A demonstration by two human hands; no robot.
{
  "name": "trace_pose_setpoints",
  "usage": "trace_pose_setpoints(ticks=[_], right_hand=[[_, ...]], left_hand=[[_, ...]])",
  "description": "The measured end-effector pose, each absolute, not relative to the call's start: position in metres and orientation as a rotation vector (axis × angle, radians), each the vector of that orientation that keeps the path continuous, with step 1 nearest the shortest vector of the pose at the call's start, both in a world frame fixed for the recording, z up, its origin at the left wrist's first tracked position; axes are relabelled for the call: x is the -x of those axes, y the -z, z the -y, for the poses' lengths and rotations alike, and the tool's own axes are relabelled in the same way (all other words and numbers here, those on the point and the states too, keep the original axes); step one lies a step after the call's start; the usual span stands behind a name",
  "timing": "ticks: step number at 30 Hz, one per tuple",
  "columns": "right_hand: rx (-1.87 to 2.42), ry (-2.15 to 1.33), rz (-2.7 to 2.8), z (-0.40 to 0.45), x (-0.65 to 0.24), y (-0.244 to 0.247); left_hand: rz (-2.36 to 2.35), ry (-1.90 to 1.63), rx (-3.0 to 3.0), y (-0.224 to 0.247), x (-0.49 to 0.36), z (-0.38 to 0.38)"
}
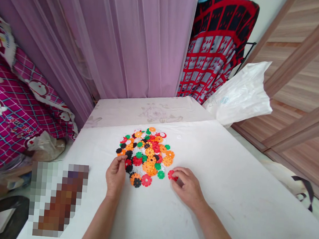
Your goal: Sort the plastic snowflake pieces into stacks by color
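A pile of notched plastic discs (pixel 151 157) in orange, red, green, black, white lies spread on the white tabletop. At its left edge is my left hand (pixel 115 175), fingers pressed together beside black and red discs; what they pinch, if anything, is too small to make out. My right hand (pixel 189 186) is at the right of the pile, its thumb and fingers curled around the edge of a red disc (pixel 172 175). Nearest to me in the pile are a pinkish-red disc (pixel 146 180) and a black disc (pixel 137 183).
Beyond the white cover (pixel 226 183) lies a flowered cloth (pixel 154 113). A white plastic bag (pixel 241 93) stands at the back right corner. Purple curtains (pixel 143 41) hang behind, and a pink checked blanket (pixel 16 115) is at the left. A blurred-out patch (pixel 61 200) covers the lower left.
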State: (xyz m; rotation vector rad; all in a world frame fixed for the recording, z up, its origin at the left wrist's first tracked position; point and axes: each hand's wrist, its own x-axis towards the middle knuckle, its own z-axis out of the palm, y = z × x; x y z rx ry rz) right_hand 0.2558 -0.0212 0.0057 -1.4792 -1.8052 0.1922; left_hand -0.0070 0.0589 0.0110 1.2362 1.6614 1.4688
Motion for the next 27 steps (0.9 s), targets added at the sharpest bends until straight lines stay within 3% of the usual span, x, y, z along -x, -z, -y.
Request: trace_pose_setpoints(ticks=[27], right_hand=[[1.515,-0.196,1.769,0.021,-0.248,-0.008]], left_hand=[[-1.537,-1.608,-0.938,-0.011,0.026,-0.050]])
